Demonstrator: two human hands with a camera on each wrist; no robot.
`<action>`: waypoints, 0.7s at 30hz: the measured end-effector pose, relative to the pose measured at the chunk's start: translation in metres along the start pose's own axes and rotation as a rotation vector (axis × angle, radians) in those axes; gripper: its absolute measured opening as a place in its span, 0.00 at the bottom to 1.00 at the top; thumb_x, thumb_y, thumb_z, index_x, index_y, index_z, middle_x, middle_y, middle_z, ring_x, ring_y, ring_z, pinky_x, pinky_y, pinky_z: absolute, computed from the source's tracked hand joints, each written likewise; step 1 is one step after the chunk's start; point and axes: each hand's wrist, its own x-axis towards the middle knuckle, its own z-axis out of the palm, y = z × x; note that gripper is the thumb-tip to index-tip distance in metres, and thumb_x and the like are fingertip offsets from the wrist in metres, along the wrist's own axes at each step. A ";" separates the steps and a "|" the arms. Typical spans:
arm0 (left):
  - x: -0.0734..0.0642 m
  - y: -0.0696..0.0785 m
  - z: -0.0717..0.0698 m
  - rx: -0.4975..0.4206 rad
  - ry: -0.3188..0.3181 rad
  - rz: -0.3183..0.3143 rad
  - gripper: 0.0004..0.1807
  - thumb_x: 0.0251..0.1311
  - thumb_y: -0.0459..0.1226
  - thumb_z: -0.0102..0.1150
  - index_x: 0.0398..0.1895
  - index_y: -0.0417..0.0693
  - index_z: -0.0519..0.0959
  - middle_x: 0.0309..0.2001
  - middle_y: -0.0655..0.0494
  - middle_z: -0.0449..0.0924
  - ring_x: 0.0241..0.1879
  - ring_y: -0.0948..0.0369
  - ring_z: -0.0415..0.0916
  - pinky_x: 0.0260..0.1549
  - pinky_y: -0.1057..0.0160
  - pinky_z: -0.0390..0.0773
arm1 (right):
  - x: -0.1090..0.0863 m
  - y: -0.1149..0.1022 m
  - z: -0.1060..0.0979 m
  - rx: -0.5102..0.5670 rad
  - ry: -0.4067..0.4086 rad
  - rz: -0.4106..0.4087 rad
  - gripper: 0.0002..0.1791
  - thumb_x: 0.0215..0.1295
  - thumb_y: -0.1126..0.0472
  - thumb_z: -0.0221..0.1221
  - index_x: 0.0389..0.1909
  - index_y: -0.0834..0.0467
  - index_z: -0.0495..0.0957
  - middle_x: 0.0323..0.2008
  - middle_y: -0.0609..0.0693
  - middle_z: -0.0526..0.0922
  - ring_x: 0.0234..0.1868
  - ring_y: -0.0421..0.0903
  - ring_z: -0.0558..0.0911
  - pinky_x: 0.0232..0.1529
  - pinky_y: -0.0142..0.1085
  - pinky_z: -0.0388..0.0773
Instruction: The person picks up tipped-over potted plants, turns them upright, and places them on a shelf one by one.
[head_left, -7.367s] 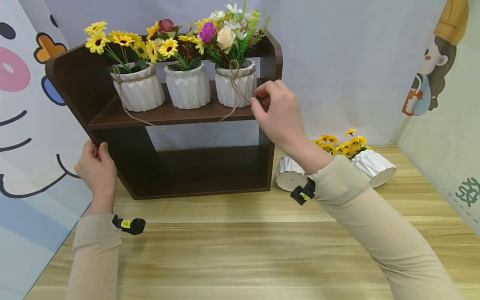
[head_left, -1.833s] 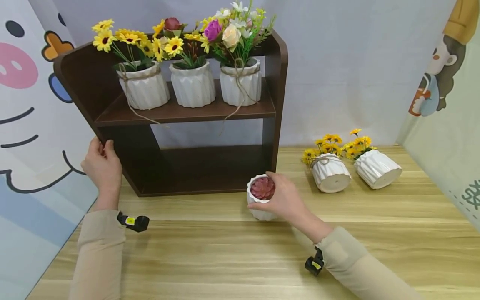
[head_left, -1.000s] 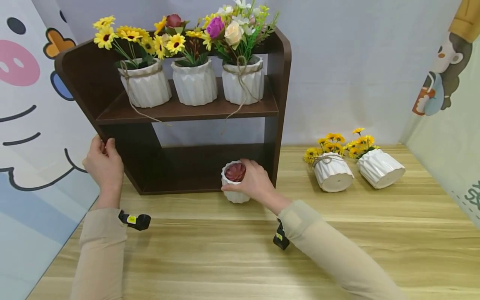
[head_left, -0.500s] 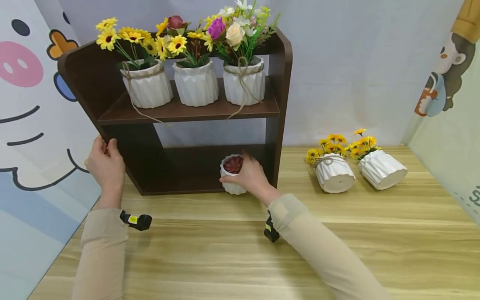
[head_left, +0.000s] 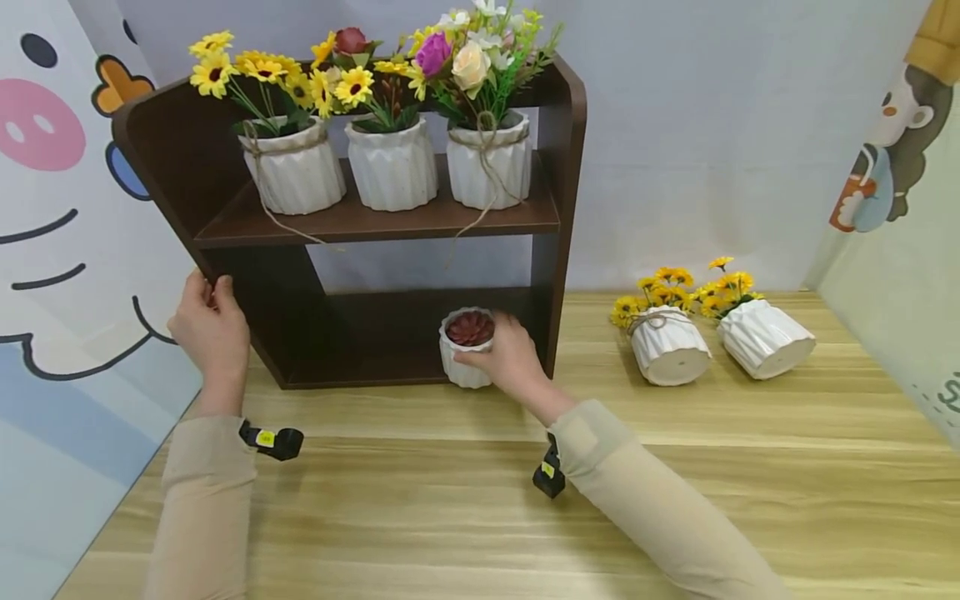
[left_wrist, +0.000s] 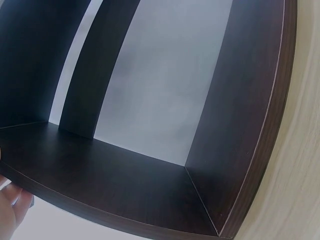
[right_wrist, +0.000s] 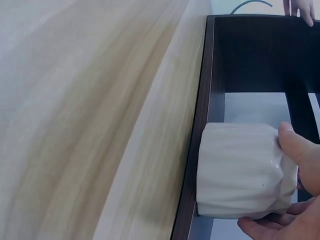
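Note:
In the head view my right hand (head_left: pixel 510 358) holds a white fluted pot (head_left: pixel 459 367) with a dark red succulent (head_left: pixel 470 328). Upright, the pot stands at the front edge of the lower board of a dark brown two-tier shelf (head_left: pixel 375 229), right of its middle. The right wrist view shows the pot's side (right_wrist: pixel 242 170), its base at the board's edge, thumb and fingers near its rim. My left hand (head_left: pixel 210 333) grips the front edge of the shelf's left side panel; its fingertips (left_wrist: pixel 22 202) reach around that panel in the left wrist view.
On the upper tier stand a white pot of yellow daisies (head_left: pixel 296 179), a white pot of mixed flowers (head_left: pixel 392 171) and a twine-tied bouquet pot (head_left: pixel 487 171). Two pots lie tipped on the wooden table (head_left: pixel 390 508), a twine-tied one (head_left: pixel 667 350) and a plain one (head_left: pixel 761 333).
My right hand has left the upper tier and brought the succulent pot from the table leftward onto the lower board. Lately its grip shifts a little to the right. My left hand stays on the shelf.

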 end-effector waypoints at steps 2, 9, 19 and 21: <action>0.000 -0.001 0.000 0.000 0.003 0.002 0.17 0.65 0.44 0.45 0.42 0.40 0.76 0.31 0.42 0.79 0.29 0.54 0.67 0.31 0.62 0.59 | 0.002 -0.002 0.001 0.012 -0.002 -0.002 0.37 0.42 0.48 0.70 0.53 0.61 0.69 0.47 0.56 0.76 0.48 0.52 0.76 0.47 0.44 0.73; -0.001 -0.003 0.001 -0.006 0.006 0.017 0.17 0.65 0.43 0.46 0.40 0.38 0.75 0.28 0.41 0.76 0.28 0.53 0.65 0.30 0.61 0.58 | 0.014 -0.010 0.012 0.001 -0.031 -0.025 0.36 0.41 0.49 0.70 0.51 0.61 0.71 0.46 0.54 0.78 0.48 0.51 0.77 0.48 0.43 0.73; 0.001 -0.004 0.004 -0.011 0.027 0.047 0.16 0.64 0.43 0.47 0.39 0.38 0.75 0.25 0.44 0.74 0.26 0.56 0.63 0.28 0.62 0.57 | 0.028 -0.034 0.033 -0.056 -0.059 -0.072 0.36 0.39 0.46 0.71 0.50 0.58 0.73 0.46 0.52 0.79 0.48 0.50 0.78 0.48 0.41 0.73; 0.001 -0.004 0.003 -0.004 0.029 0.039 0.16 0.64 0.43 0.47 0.40 0.38 0.76 0.26 0.44 0.75 0.26 0.58 0.62 0.28 0.63 0.57 | 0.030 -0.039 0.038 -0.074 -0.068 -0.069 0.36 0.39 0.44 0.70 0.50 0.57 0.73 0.46 0.51 0.79 0.47 0.50 0.78 0.48 0.41 0.73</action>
